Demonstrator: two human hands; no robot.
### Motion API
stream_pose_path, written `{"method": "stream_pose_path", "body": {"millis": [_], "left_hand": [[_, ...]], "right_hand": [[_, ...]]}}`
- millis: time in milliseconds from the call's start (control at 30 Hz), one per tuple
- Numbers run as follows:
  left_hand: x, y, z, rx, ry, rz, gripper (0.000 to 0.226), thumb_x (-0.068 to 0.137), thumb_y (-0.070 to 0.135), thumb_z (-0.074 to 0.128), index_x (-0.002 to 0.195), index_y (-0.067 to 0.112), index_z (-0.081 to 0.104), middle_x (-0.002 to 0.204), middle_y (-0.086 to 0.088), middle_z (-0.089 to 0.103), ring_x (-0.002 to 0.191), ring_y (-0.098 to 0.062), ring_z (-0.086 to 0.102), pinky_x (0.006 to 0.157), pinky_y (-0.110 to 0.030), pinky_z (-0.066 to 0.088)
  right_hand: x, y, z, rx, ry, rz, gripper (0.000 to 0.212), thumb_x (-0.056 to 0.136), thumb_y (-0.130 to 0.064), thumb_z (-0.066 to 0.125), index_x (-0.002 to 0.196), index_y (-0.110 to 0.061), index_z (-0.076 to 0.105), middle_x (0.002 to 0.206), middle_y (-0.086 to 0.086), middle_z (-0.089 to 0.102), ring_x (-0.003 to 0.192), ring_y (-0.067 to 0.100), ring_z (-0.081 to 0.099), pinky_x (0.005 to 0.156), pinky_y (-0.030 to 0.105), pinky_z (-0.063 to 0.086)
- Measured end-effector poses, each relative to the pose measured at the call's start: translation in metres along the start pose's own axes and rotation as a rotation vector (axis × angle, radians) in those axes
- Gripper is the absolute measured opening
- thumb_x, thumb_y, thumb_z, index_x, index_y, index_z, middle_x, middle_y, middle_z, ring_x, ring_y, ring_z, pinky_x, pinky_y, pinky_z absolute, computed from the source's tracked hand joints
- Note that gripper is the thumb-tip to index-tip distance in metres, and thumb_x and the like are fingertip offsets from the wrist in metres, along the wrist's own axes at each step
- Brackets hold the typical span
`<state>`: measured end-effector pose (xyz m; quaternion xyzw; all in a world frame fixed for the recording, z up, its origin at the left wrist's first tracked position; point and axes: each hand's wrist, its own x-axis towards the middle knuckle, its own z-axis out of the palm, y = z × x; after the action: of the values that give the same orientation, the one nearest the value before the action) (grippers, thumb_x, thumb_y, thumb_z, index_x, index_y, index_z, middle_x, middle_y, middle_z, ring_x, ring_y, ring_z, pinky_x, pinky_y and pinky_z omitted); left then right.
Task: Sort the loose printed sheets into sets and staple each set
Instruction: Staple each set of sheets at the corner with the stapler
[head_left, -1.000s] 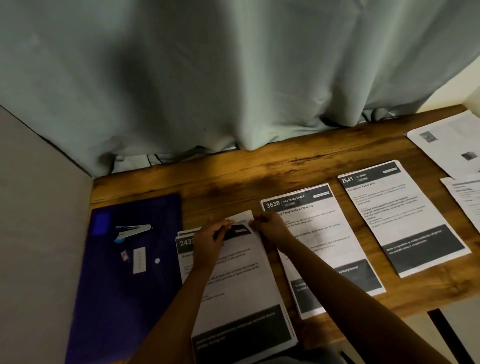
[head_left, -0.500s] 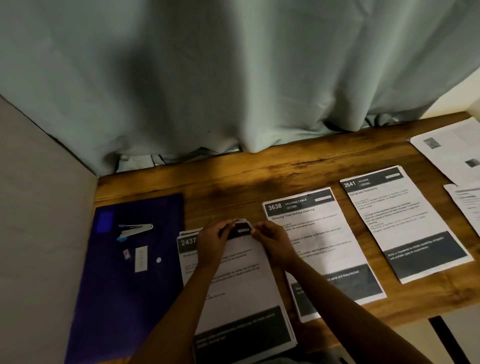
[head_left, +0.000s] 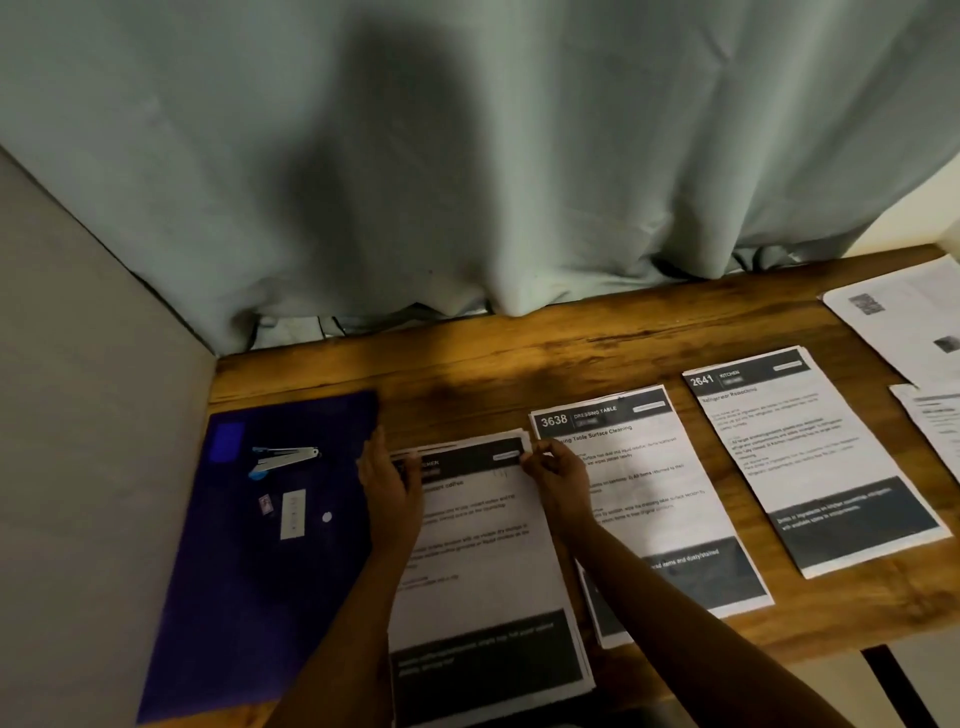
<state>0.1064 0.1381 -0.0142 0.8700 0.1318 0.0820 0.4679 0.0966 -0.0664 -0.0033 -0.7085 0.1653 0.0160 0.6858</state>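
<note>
Head view | left hand (head_left: 387, 483) has slid to the left edge of the nearest sheet stack (head_left: 483, 545), fingers straight against it | right hand (head_left: 553, 475) seemingly pinches its top-right corner (blurred) | stack squared on worktop (head_left: 519, 358); stapler (head_left: 283, 460) unused nearby, stapling likely next.

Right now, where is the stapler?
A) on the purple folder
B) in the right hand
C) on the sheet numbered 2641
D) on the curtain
A: the stapler lies on the purple folder, while the left hand and right hand are both at the paper stack beside it.
</note>
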Motion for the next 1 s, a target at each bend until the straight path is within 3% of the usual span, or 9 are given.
{"method": "stream_pose_path", "body": {"millis": [67, 133, 200, 300, 433, 567, 667, 800, 1000], "left_hand": [[-0.006, -0.003, -0.009, -0.062, 0.004, -0.04, 0.085, 0.087, 0.067, 0.032, 0.148, 0.01, 0.021, 0.151, -0.016, 0.026, 0.139, -0.03, 0.023, 0.111, -0.038, 0.023], [-0.012, 0.003, -0.017, -0.151, -0.017, -0.11, 0.07, 0.095, 0.045, 0.044, 0.149, 0.009, 0.017, 0.149, -0.011, 0.03, 0.132, -0.024, 0.036, 0.103, -0.027, 0.031], [-0.017, 0.008, -0.024, -0.272, -0.068, -0.217, 0.062, 0.097, 0.031, 0.048, 0.148, 0.013, 0.018, 0.13, -0.002, 0.048, 0.106, -0.015, 0.056, 0.084, -0.02, 0.045], [-0.016, 0.006, -0.03, -0.302, -0.128, -0.227, 0.036, 0.097, 0.031, 0.047, 0.13, 0.02, 0.039, 0.101, 0.001, 0.06, 0.08, -0.007, 0.06, 0.062, -0.018, 0.046], [-0.013, 0.01, -0.033, -0.294, -0.102, -0.189, 0.02, 0.098, 0.027, 0.047, 0.115, 0.017, 0.045, 0.091, -0.002, 0.062, 0.075, -0.014, 0.062, 0.058, -0.019, 0.05], [-0.011, 0.019, -0.036, -0.293, -0.076, -0.163, 0.019, 0.099, 0.025, 0.046, 0.114, 0.015, 0.042, 0.091, -0.007, 0.063, 0.078, -0.025, 0.064, 0.065, -0.037, 0.055], [-0.01, 0.04, -0.043, -0.287, 0.039, -0.09, 0.02, 0.098, 0.024, 0.048, 0.113, 0.014, 0.041, 0.085, -0.001, 0.061, 0.069, -0.014, 0.062, 0.055, -0.02, 0.051], [-0.002, 0.079, -0.061, -0.292, 0.171, 0.041, 0.025, 0.096, 0.031, 0.048, 0.113, 0.015, 0.041, 0.082, 0.002, 0.06, 0.066, -0.011, 0.061, 0.052, -0.018, 0.048], [-0.006, 0.135, -0.089, -0.381, 0.26, 0.28, 0.044, 0.085, 0.051, 0.04, 0.105, 0.012, 0.039, 0.078, 0.006, 0.058, 0.062, 0.002, 0.061, 0.051, -0.01, 0.046]], "right_hand": [[-0.001, 0.0, -0.001, 0.024, -0.003, 0.008, 0.009, 0.09, -0.012, 0.058, 0.092, -0.005, 0.064, 0.09, 0.007, 0.072, 0.085, 0.022, 0.07, 0.081, 0.044, 0.057], [-0.002, -0.001, -0.003, 0.037, -0.001, 0.018, 0.012, 0.092, -0.011, 0.056, 0.094, -0.003, 0.065, 0.091, 0.008, 0.072, 0.085, 0.022, 0.069, 0.082, 0.044, 0.056], [-0.003, -0.002, -0.005, 0.034, 0.004, 0.024, 0.014, 0.092, -0.012, 0.055, 0.096, -0.004, 0.066, 0.092, 0.009, 0.071, 0.087, 0.023, 0.069, 0.083, 0.045, 0.056], [-0.003, -0.007, -0.006, 0.057, 0.002, 0.017, 0.014, 0.093, -0.013, 0.055, 0.098, -0.008, 0.067, 0.095, 0.008, 0.071, 0.09, 0.024, 0.068, 0.085, 0.046, 0.055], [0.0, -0.014, -0.004, 0.058, 0.022, 0.019, 0.014, 0.094, -0.014, 0.052, 0.097, -0.007, 0.064, 0.097, 0.013, 0.068, 0.093, 0.029, 0.065, 0.085, 0.05, 0.053], [-0.002, -0.028, 0.002, 0.025, 0.031, -0.028, 0.015, 0.097, -0.013, 0.048, 0.087, -0.011, 0.059, 0.088, 0.011, 0.064, 0.089, 0.031, 0.062, 0.078, 0.045, 0.054], [-0.004, -0.049, 0.005, 0.0, 0.04, -0.125, 0.018, 0.098, -0.012, 0.045, 0.082, -0.01, 0.053, 0.077, 0.007, 0.052, 0.075, 0.019, 0.052, 0.067, 0.032, 0.045], [-0.01, -0.095, 0.009, 0.142, 0.051, -0.257, 0.016, 0.098, -0.005, 0.041, 0.085, -0.007, 0.05, 0.074, 0.006, 0.047, 0.06, 0.0, 0.048, 0.06, 0.014, 0.043], [-0.019, -0.15, 0.013, 0.267, 0.088, -0.479, 0.019, 0.098, 0.004, 0.037, 0.112, 0.004, 0.049, 0.089, 0.001, 0.056, 0.073, -0.009, 0.056, 0.07, 0.008, 0.044]]}}
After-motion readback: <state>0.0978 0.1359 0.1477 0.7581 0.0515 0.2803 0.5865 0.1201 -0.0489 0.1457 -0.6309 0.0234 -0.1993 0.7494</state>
